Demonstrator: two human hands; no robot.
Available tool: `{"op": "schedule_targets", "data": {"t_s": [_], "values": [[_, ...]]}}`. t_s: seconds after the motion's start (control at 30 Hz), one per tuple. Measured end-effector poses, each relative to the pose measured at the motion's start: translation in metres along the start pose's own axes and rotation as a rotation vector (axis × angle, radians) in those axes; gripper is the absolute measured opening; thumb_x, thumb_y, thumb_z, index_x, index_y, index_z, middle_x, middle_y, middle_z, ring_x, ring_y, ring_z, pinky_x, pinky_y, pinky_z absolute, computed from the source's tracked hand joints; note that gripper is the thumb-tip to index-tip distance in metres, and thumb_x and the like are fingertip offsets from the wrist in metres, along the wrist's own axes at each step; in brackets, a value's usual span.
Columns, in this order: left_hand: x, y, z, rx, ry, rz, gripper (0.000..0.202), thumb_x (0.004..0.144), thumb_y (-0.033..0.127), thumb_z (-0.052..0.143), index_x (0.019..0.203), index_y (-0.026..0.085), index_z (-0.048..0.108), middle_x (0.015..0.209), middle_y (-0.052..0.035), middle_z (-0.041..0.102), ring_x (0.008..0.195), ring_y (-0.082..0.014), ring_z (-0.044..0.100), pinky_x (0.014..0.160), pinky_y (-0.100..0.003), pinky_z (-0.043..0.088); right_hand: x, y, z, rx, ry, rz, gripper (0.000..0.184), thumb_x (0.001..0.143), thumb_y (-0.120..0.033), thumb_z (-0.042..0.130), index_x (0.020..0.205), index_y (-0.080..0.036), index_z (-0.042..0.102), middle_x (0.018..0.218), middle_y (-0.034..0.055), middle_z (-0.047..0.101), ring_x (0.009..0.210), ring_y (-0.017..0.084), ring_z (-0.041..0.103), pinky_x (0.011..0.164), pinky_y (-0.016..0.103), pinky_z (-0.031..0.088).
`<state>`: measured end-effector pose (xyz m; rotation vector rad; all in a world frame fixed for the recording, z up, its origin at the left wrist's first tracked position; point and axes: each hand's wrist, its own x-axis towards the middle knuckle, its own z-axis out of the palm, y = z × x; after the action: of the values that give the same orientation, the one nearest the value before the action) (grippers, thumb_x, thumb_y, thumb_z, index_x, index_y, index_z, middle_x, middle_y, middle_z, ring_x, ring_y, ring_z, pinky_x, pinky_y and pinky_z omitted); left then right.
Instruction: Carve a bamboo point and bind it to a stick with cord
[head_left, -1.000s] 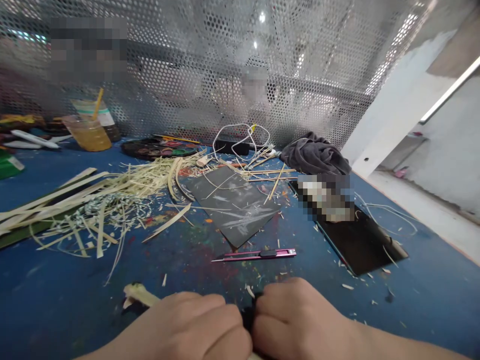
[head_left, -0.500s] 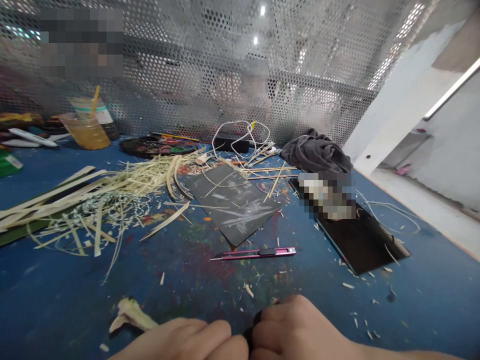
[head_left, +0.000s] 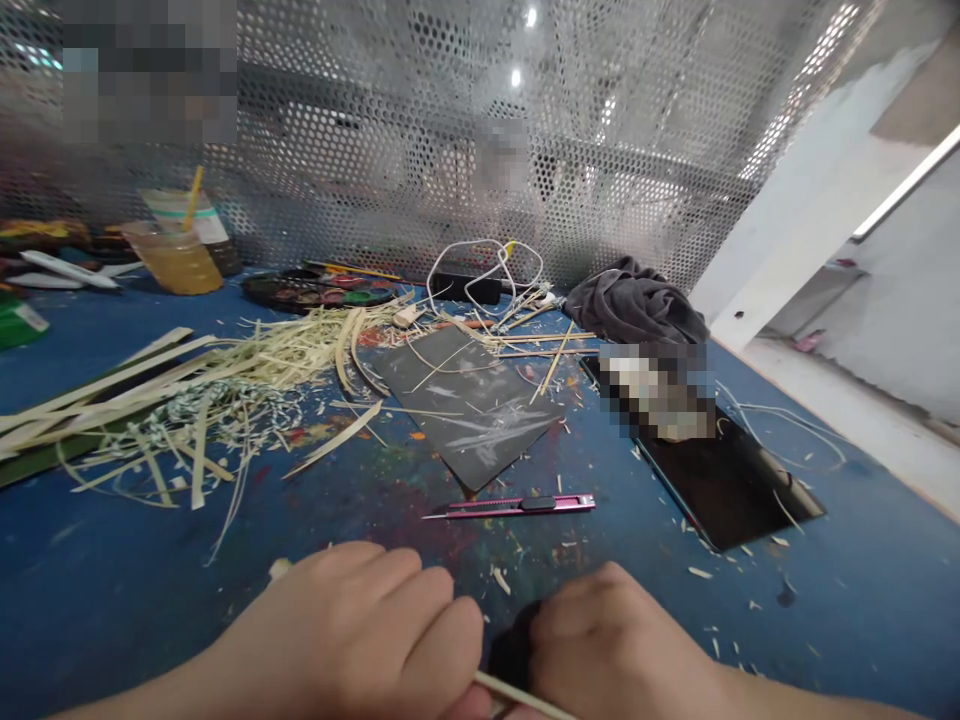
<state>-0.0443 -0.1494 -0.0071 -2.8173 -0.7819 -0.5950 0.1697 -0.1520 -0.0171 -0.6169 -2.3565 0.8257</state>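
Observation:
A thin pale bamboo strip runs between my hands at the lower edge of the view. My left hand is closed around one end of it, knuckles up. Curled fingers of my right hand are closed at the strip's other side, with the fingertips hidden. Something dark lies between the hands; I cannot tell whether it is an object or shadow. Beyond them, a pink craft knife lies with its blade pointing left, touched by neither hand. A dark, scuffed sheet lies behind the knife.
Bamboo strips and shavings are heaped at left. A dark tablet-like slab lies at right, near a grey cloth. Behind stand a cup of yellowish liquid, a paint palette and a white cable, before a perforated metal screen.
My left hand has moved up and forward, covering most of the pale scrap beside it. The hands have parted slightly, and the thin strip now shows between them.

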Motion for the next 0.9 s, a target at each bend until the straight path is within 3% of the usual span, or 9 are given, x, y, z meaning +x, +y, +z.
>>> {"op": "schedule_targets", "data": {"t_s": [0.07,0.2,0.43,0.63,0.77,0.9], "values": [[0.003,-0.001,0.004,0.048,0.008,0.074,0.034,0.099,0.023,0.028,0.069,0.025,0.043,0.053,0.0023,0.051,0.043,-0.018,0.041,0.046,-0.035,0.023,-0.002,0.002,0.0,0.017,-0.051,0.059,0.058,0.101,-0.058,0.012,0.057,-0.022,0.016,0.051,-0.0053,0.022,0.045,0.011,0.019,0.04,0.027,0.014],[0.006,0.003,0.006,0.05,0.003,0.077,0.038,0.102,0.024,0.022,0.068,0.025,0.041,0.052,0.0027,0.05,0.042,-0.0176,0.041,0.046,-0.035,0.021,-0.007,0.006,0.001,0.174,-0.108,0.076,0.057,0.101,-0.056,0.017,0.055,-0.021,0.017,0.051,-0.0062,0.022,0.044,0.009,0.019,0.041,0.025,0.016],[0.016,0.0,-0.005,-0.108,0.034,0.029,0.033,0.099,0.028,0.033,0.068,0.024,0.041,0.05,0.0048,0.048,0.041,-0.0153,0.041,0.044,-0.033,0.023,-0.005,-0.004,-0.006,0.474,-0.103,0.215,0.064,0.098,-0.061,0.032,0.049,-0.021,0.02,0.048,-0.0089,0.015,0.042,0.006,0.014,0.041,0.025,0.013],[0.011,0.007,-0.001,-0.122,-0.002,-0.069,0.046,0.103,0.032,0.017,0.061,0.025,0.037,0.046,0.004,0.051,0.036,-0.0154,0.042,0.042,-0.033,0.026,0.001,-0.014,-0.006,0.609,-0.018,0.108,0.065,0.098,-0.057,0.036,0.048,-0.021,0.014,0.047,-0.0098,0.011,0.042,0.004,0.01,0.041,0.024,0.013],[0.023,0.002,-0.013,-0.207,-0.148,-0.012,0.044,0.103,0.03,0.023,0.065,0.024,0.043,0.051,0.0033,0.058,0.039,-0.0144,0.05,0.043,-0.031,0.028,-0.001,-0.02,-0.016,0.697,-0.109,0.291,0.064,0.099,-0.054,0.04,0.048,-0.02,0.02,0.046,-0.0095,0.016,0.041,0.003,0.015,0.04,0.022,0.013],[0.033,-0.004,-0.02,-0.179,-0.103,0.018,0.039,0.101,0.021,0.025,0.065,0.023,0.041,0.05,0.0038,0.055,0.039,-0.0138,0.048,0.042,-0.029,0.028,-0.008,-0.022,-0.029,0.803,-0.206,0.478,0.06,0.095,-0.058,0.047,0.054,-0.018,0.03,0.051,-0.0086,0.022,0.046,0.004,0.019,0.042,0.02,0.015]]}}
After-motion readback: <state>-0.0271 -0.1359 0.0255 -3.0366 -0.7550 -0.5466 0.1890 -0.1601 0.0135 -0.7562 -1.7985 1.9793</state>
